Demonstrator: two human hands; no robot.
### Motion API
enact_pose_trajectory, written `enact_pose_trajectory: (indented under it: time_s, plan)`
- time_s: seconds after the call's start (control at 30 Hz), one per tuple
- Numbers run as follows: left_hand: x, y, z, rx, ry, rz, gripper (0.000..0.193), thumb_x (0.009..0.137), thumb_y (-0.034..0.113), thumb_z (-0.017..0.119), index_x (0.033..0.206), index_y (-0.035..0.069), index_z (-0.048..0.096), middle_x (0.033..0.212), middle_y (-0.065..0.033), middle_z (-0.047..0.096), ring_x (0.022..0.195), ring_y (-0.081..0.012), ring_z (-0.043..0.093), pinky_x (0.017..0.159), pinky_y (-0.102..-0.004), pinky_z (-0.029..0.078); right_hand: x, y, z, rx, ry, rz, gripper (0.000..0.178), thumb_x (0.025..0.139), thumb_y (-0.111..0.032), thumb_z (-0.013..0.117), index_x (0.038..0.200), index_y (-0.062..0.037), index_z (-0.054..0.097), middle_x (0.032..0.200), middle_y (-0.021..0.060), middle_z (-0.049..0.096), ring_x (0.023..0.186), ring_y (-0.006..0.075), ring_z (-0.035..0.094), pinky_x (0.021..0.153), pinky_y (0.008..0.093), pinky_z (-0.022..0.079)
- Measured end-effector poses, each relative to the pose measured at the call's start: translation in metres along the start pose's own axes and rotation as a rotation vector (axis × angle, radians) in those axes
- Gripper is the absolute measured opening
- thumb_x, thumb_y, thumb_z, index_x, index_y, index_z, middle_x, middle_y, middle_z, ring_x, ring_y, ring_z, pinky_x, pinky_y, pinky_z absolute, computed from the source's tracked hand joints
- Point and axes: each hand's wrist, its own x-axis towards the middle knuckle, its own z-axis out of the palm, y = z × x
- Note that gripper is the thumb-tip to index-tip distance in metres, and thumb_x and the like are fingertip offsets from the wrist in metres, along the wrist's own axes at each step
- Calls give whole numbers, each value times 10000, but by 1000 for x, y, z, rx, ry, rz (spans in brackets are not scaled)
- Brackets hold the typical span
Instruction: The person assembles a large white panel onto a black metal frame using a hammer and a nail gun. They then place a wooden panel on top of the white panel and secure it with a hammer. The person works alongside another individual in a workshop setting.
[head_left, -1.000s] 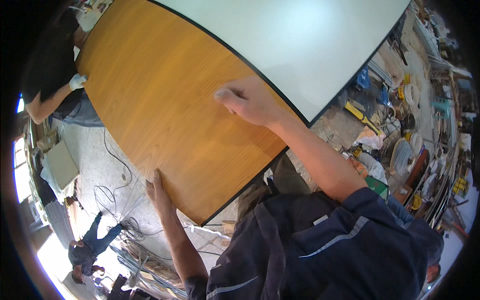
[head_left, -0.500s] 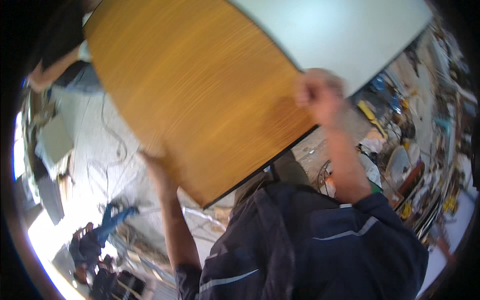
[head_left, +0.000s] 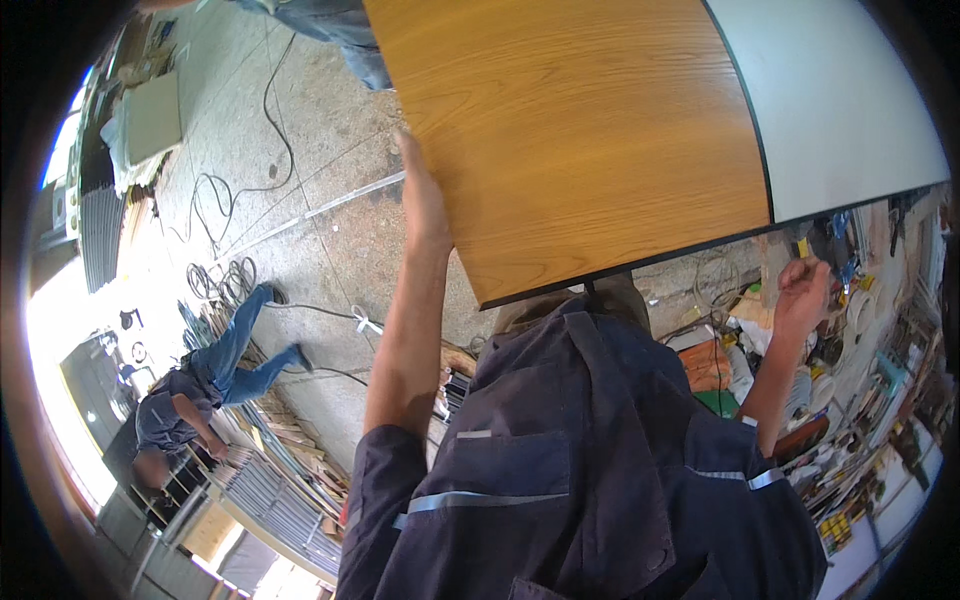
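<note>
A wood-grain board [head_left: 590, 140] with a dark edge strip lies in front of my body. Beyond its right side is a pale white panel [head_left: 840, 110], parted from it by a dark line. Against the board's left edge rests my left hand [head_left: 425, 200], its visible fingers stretched along that edge. My right hand [head_left: 802, 290] is off the board, just past the near right corner, with fingers curled together. Whatever those fingers may hold is too small to make out.
At far left a person [head_left: 180, 410] bends over metal bars [head_left: 270, 500]. Another person's leg [head_left: 335, 30] shows beyond the board's left edge. A black cable [head_left: 268, 110] trails over the concrete floor [head_left: 330, 170]. Cluttered tools and scraps [head_left: 860, 340] fill the right side.
The board now appears farther right and turned in view. My right hand has come off the board's surface to beyond its near edge. My left hand stays at the left edge.
</note>
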Motion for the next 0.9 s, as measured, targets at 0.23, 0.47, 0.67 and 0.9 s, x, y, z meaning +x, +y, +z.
enact_pose_trajectory:
  time_s: [0.23, 0.47, 0.67, 0.9]
  plan:
    - [-7, -1, -29, -232, -105, -49, 894, 1027, 716, 259, 1532, -15, 349, 1502, -219, 474, 1369, -310, 489, 1125, -419, 400, -20, 26, 19, -193, -53, -11, 296, 1072, -289, 521, 986, -27, 628, 746, 76, 584, 644, 166, 520, 597, 328, 413]
    - [-39, -52, -75, -277, -54, -187, 877, 1020, 701, 358, 1520, -19, 367, 1339, -179, 601, 1207, -282, 592, 1051, -402, 453, -40, 43, -42, -818, 77, 13, 267, 975, -239, 634, 853, -5, 673, 761, 61, 657, 645, 142, 596, 612, 308, 470]
    - [-91, -52, -14, -156, 135, -229, 775, 1058, 603, 397, 1542, -1, 362, 1509, -160, 480, 1363, -282, 492, 1121, -377, 410, -34, 37, -99, -818, 177, -56, 323, 887, -139, 693, 1147, 54, 692, 932, 112, 707, 801, 191, 674, 721, 331, 542]
    - [-83, -55, -24, 72, 153, -127, 768, 1060, 593, 403, 1534, -11, 383, 1489, -153, 493, 1336, -270, 508, 1100, -376, 427, 40, 26, -160, -1581, 151, -343, 614, 741, -257, 814, 1273, 7, 658, 1241, 255, 641, 1143, 404, 608, 987, 493, 484]
